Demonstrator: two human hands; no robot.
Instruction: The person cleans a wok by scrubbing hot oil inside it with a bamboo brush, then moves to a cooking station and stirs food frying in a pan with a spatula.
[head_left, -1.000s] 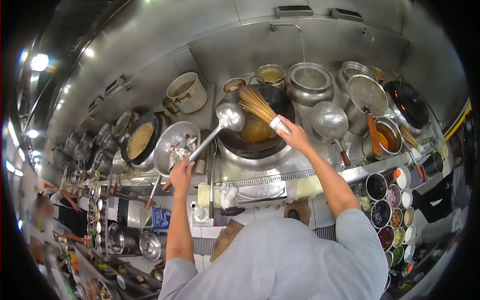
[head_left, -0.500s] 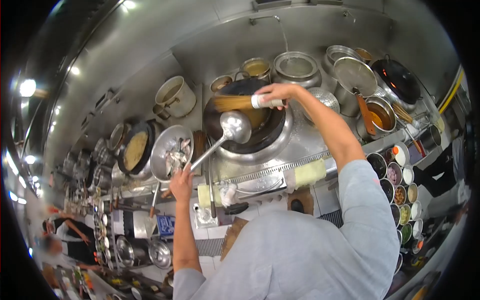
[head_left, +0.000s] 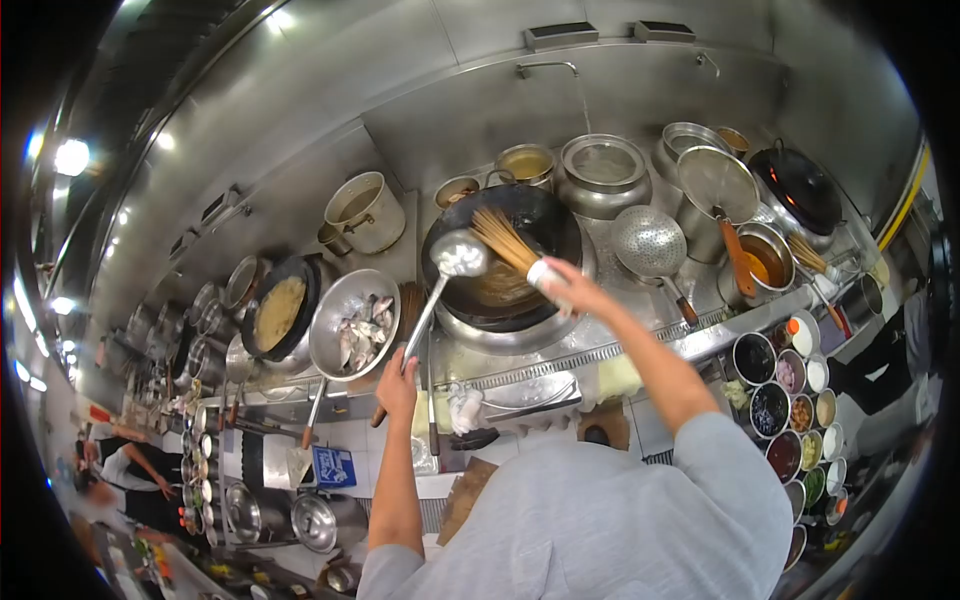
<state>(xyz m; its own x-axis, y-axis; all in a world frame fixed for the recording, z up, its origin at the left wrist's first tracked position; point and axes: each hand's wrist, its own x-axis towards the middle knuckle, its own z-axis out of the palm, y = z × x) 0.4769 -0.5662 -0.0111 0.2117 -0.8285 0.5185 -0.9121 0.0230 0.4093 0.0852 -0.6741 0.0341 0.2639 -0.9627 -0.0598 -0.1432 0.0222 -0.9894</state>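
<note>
My left hand [head_left: 397, 385] is closed around the long handle of a metal ladle [head_left: 461, 255]. The ladle's bowl hangs over the left side of a large black wok [head_left: 567, 250], and its inside shines white. In my right hand [head_left: 575, 288] is a bamboo wok brush [head_left: 507, 241], gripped at its white-wrapped end. Its bristles spread over the wok, close to the ladle's bowl; whether they touch I cannot tell. Cloudy brownish liquid [head_left: 505, 292] lies low in the wok. Left of the ladle stands a metal bowl [head_left: 325, 320] with silvery fish pieces [head_left: 366, 327].
A second wok [head_left: 310, 300] with pale-yellow food stands left. Behind are a tall pot [head_left: 390, 222] and a thin water stream from a faucet [head_left: 545, 68]. A perforated skimmer [head_left: 648, 242] lies right, beyond it an orange-handled strainer [head_left: 718, 180]. Ingredient tubs [head_left: 770, 408] line the right; another person [head_left: 130, 470] stands far left.
My right hand has moved down and right, turning the brush so its bristles point up-left. The ladle's bowl has shifted slightly left and down, its inside now visible. The camera view has shifted.
</note>
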